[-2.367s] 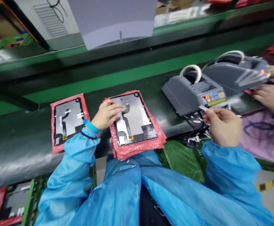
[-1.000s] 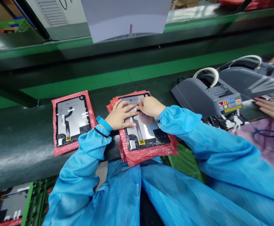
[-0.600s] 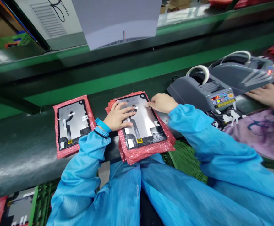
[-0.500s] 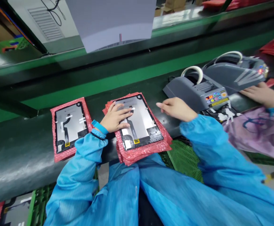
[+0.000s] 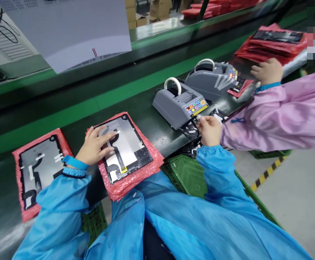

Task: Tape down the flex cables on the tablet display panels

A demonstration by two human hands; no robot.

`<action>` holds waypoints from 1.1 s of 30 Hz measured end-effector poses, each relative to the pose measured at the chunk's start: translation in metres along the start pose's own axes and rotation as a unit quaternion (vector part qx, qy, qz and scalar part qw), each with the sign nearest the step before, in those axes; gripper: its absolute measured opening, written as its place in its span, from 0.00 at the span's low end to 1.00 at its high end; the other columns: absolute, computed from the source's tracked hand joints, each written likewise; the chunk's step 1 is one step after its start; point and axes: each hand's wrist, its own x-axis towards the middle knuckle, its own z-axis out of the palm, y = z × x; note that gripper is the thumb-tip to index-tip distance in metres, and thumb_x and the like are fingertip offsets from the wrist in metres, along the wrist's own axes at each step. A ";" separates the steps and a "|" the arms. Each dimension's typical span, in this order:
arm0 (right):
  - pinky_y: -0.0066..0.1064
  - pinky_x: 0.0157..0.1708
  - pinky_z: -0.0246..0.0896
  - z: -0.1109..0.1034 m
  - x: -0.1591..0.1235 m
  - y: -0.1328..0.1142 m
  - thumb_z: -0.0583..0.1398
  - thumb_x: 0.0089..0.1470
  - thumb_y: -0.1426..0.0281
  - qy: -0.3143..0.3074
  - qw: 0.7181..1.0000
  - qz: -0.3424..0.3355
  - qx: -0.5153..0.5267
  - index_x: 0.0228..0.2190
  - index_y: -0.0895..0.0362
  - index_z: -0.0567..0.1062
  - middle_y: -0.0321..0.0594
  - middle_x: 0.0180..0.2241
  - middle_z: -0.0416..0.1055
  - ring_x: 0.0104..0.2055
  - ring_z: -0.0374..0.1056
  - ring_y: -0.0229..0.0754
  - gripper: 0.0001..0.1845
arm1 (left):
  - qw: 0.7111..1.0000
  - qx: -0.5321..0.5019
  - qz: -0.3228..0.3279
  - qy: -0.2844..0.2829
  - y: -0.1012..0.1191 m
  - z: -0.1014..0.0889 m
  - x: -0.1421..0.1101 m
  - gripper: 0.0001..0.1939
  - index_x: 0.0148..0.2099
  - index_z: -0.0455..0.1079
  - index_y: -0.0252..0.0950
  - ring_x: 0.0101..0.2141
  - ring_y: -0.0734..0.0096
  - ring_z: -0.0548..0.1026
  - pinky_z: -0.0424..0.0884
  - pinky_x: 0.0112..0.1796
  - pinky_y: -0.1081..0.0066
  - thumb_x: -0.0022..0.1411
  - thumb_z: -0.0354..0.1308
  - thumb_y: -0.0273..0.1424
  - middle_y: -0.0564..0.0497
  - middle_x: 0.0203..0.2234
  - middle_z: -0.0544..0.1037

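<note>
My left hand [image 5: 96, 146] lies with spread fingers on a tablet screen panel [image 5: 130, 141], its back side up, with a black flex cable and white tape strips. Beneath the panel is a stack of red bubble-wrap bags [image 5: 119, 189]. My right hand [image 5: 209, 130] is pinched at the front of a grey automatic tape dispenser [image 5: 173, 104]. A small pale bit, seemingly a piece of tape, shows at its fingertips. A second panel [image 5: 45, 162] rests on a red bubble-wrap bag [image 5: 24, 213] at the left.
Behind the first dispenser stands a second grey tape dispenser [image 5: 211, 81]. A co-worker's hand [image 5: 268, 72] in a pink sleeve reaches near stacked red bags [image 5: 268, 50]. Green crates [image 5: 187, 175] sit below the bench edge. A hanging white board [image 5: 73, 32] is overhead.
My right hand has moved from beside the panel to the dispenser's front. My left hand stays on the panel. The view has swung right, and the co-worker's hand has left the far dispenser.
</note>
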 end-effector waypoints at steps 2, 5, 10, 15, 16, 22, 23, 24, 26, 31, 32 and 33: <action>0.25 0.20 0.53 -0.005 -0.001 0.003 0.61 0.46 0.53 0.025 0.999 -0.031 0.005 0.25 0.54 0.64 0.32 0.20 0.64 0.22 0.62 0.34 0.19 | 1.000 -0.003 0.000 0.008 0.003 -0.002 0.003 0.30 0.60 0.67 0.43 0.59 0.44 0.59 0.47 0.58 0.37 0.62 0.46 0.50 0.43 0.53 0.74; 0.23 0.19 0.54 -0.011 -0.001 0.009 0.61 0.45 0.50 0.008 0.999 -0.013 0.030 0.28 0.54 0.63 0.34 0.25 0.68 0.24 0.65 0.34 0.21 | 0.999 -0.017 0.012 0.038 0.010 -0.009 0.012 0.29 0.58 0.68 0.43 0.58 0.45 0.61 0.53 0.57 0.41 0.62 0.46 0.51 0.44 0.53 0.74; 0.21 0.18 0.54 -0.005 -0.001 0.009 0.63 0.43 0.53 0.008 0.997 0.024 0.079 0.31 0.53 0.60 0.33 0.27 0.70 0.25 0.68 0.33 0.23 | 0.996 -0.022 0.032 0.086 0.034 -0.019 0.031 0.25 0.53 0.72 0.40 0.52 0.49 0.66 0.61 0.54 0.48 0.63 0.48 0.49 0.44 0.48 0.77; 0.21 0.17 0.51 0.004 0.002 0.008 0.65 0.38 0.58 0.015 0.995 0.032 0.092 0.32 0.53 0.58 0.31 0.25 0.68 0.25 0.68 0.36 0.24 | 0.993 -0.023 0.020 0.116 0.050 -0.016 0.044 0.21 0.47 0.75 0.40 0.45 0.54 0.69 0.64 0.50 0.49 0.64 0.49 0.46 0.44 0.41 0.79; 0.22 0.18 0.51 0.005 0.004 0.008 0.65 0.38 0.59 0.016 0.995 0.030 0.091 0.32 0.52 0.58 0.32 0.25 0.68 0.26 0.68 0.36 0.25 | 0.992 -0.025 0.020 0.119 0.052 -0.015 0.046 0.20 0.46 0.75 0.40 0.44 0.55 0.70 0.64 0.50 0.49 0.64 0.50 0.46 0.44 0.40 0.79; 0.27 0.24 0.59 0.002 0.003 0.007 0.65 0.37 0.61 0.021 0.998 -0.016 0.048 0.33 0.50 0.53 0.28 0.24 0.66 0.25 0.66 0.36 0.27 | 0.992 -0.056 0.028 0.105 0.056 -0.009 0.054 0.20 0.45 0.75 0.37 0.42 0.57 0.70 0.65 0.48 0.52 0.63 0.51 0.45 0.44 0.39 0.79; 0.29 0.27 0.61 0.000 -0.002 0.003 0.65 0.37 0.61 0.020 0.998 -0.041 0.043 0.33 0.50 0.52 0.28 0.24 0.67 0.25 0.66 0.36 0.27 | 0.992 -0.068 0.027 0.102 0.057 -0.009 0.055 0.20 0.45 0.75 0.37 0.42 0.57 0.71 0.65 0.48 0.53 0.63 0.52 0.45 0.44 0.39 0.79; 0.30 0.29 0.63 -0.002 -0.009 -0.003 0.65 0.38 0.61 0.013 0.997 -0.066 0.038 0.33 0.50 0.52 0.28 0.25 0.67 0.25 0.66 0.36 0.28 | 0.991 -0.084 0.025 0.099 0.060 -0.008 0.055 0.20 0.46 0.75 0.37 0.42 0.58 0.71 0.65 0.48 0.54 0.64 0.52 0.45 0.44 0.38 0.79; 0.32 0.31 0.64 -0.001 -0.027 -0.018 0.66 0.39 0.60 -0.044 0.993 -0.102 0.029 0.35 0.49 0.53 0.30 0.26 0.69 0.27 0.66 0.37 0.29 | 0.988 -0.122 0.023 0.093 0.067 -0.008 0.057 0.20 0.46 0.74 0.37 0.42 0.60 0.72 0.66 0.48 0.57 0.64 0.52 0.46 0.45 0.37 0.79; 0.32 0.27 0.62 0.031 -0.072 -0.058 0.66 0.41 0.56 -0.318 0.943 -0.100 0.018 0.38 0.49 0.56 0.30 0.27 0.68 0.26 0.66 0.38 0.29 | 0.973 -0.215 0.030 0.076 0.091 -0.005 0.069 0.21 0.42 0.74 0.37 0.39 0.64 0.73 0.67 0.45 0.62 0.62 0.54 0.49 0.48 0.34 0.78; 0.31 0.27 0.61 0.040 -0.077 -0.064 0.66 0.42 0.56 -0.356 0.928 -0.105 0.013 0.38 0.50 0.56 0.30 0.27 0.68 0.25 0.66 0.37 0.28 | 0.970 -0.229 0.032 0.076 0.094 -0.004 0.071 0.21 0.41 0.73 0.36 0.38 0.65 0.73 0.67 0.45 0.63 0.62 0.54 0.49 0.48 0.33 0.78; 0.30 0.26 0.60 0.050 -0.082 -0.068 0.66 0.43 0.57 -0.387 0.915 -0.112 0.008 0.38 0.50 0.56 0.30 0.27 0.68 0.24 0.65 0.36 0.27 | 0.967 -0.240 0.033 0.076 0.095 -0.004 0.072 0.21 0.40 0.73 0.36 0.37 0.66 0.73 0.67 0.44 0.64 0.63 0.54 0.49 0.48 0.33 0.78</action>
